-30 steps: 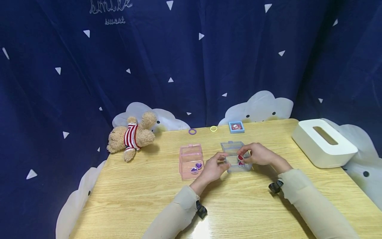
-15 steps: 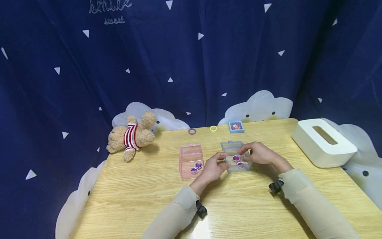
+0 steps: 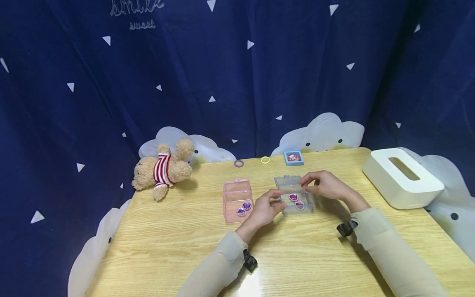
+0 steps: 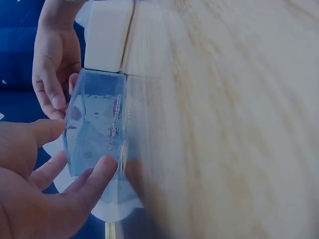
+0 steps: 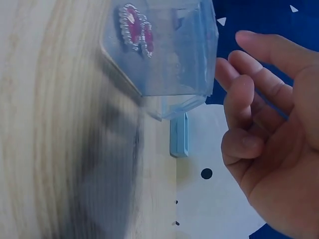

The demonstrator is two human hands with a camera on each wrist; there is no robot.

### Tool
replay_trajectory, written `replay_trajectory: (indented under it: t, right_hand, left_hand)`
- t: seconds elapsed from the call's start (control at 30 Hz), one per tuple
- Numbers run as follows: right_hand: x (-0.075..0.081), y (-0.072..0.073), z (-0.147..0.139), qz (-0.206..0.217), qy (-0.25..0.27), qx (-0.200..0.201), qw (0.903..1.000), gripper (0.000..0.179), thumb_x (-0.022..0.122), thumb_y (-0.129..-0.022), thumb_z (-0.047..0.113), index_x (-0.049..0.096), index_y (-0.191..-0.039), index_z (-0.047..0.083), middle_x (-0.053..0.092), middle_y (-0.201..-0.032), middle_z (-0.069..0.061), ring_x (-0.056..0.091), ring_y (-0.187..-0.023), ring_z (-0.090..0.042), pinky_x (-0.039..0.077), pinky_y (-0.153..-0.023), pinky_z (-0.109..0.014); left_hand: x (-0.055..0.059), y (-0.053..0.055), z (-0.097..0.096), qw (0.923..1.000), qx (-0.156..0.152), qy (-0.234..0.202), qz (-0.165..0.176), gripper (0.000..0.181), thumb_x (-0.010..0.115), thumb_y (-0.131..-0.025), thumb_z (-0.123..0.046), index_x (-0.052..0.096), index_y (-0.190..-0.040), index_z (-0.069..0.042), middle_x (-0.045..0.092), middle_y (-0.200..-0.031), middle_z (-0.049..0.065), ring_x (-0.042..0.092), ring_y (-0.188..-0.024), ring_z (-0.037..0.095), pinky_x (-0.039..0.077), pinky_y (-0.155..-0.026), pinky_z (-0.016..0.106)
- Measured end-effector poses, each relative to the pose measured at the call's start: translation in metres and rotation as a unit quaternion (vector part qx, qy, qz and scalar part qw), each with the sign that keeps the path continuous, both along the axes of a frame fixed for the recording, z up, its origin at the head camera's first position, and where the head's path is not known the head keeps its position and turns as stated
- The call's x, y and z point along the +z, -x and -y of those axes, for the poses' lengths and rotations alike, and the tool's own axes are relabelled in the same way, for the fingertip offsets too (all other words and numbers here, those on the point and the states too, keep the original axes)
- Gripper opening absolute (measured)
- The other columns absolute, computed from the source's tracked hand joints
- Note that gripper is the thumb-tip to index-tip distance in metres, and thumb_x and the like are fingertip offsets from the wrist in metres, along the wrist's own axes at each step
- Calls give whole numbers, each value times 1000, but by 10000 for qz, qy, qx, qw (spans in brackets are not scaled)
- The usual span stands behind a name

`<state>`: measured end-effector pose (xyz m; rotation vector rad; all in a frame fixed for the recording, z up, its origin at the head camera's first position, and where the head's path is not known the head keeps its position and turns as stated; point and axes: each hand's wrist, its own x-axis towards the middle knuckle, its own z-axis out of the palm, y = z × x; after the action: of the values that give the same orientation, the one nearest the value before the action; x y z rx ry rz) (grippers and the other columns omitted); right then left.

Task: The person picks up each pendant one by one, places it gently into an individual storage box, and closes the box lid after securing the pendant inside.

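A clear blue box lies with its lid raised at the back. Two heart-shaped pink gems with silvery beaded rims, a farther gem and a nearer gem, lie inside it. My left hand holds the left end of this box between thumb and fingers. Beside the box's right rear corner hovers my right hand, its fingers relaxed and nothing between them. The right wrist view shows a gap between those fingertips and the box wall.
Left of the blue box is an opened clear pink box with two purple heart gems. Behind are a purple ring, a yellow ring and a small blue frame. A teddy bear lies left; a white tissue box stands right.
My right hand has let go of a pink heart gem, which now lies in the blue box, and has moved slightly up and right. The left hand stays put.
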<state>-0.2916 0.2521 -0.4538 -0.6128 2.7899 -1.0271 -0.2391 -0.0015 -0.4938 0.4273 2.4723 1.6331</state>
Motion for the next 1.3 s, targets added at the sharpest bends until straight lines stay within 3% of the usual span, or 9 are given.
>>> replay_trajectory:
  t: [0.13,0.3,0.53,0.87,1.03,1.3]
  right_hand:
    - [0,4,-3,251,249,-285,9990,23,69,-95,21,72,-112,7,71,-98,-5,58,-71,-18,54,-59,-28]
    - [-8,14,-8,465,405,-663,9959,26,64,-98,23,70,-116,5,66,-99,-9,59,-71,-17,57,-63,-33]
    - [-18,26,-11,792,437,-1076,9901,27,62,-98,23,69,-116,5,65,-98,-9,59,-77,-18,55,-65,-32]
    - [-22,28,-6,1091,475,-992,9879,30,59,-99,21,66,-121,2,63,-91,-9,58,-69,-22,49,-56,-32]
    - [-24,31,-6,1185,485,-1045,9862,31,56,-100,21,65,-124,4,65,-101,-13,59,-74,-23,51,-61,-33]
    - [-28,35,-7,1108,760,-1094,9849,36,57,-100,18,57,-132,3,66,-103,-16,61,-75,-22,55,-64,-34]
  left_hand:
    - [0,0,1,10000,-54,36,-24,42,71,-93,-20,61,-132,-10,63,-130,20,70,-109,29,60,-87,28]
    - [0,0,1,10000,-73,42,-13,42,71,-93,-20,60,-133,-10,63,-129,21,70,-109,30,59,-90,29]
    - [1,-1,0,10000,2,81,40,42,71,-93,-21,61,-132,-12,64,-130,19,70,-109,29,60,-90,30]
    - [-1,1,0,9999,-60,89,24,43,72,-93,-20,60,-133,-9,63,-130,20,71,-108,29,60,-87,29]
    - [0,1,0,9999,-77,124,19,43,71,-93,-20,60,-133,-9,63,-130,21,70,-109,30,60,-88,30]
    - [1,1,0,9998,-86,147,59,44,71,-94,-19,59,-134,-9,62,-131,21,69,-112,31,60,-90,31]
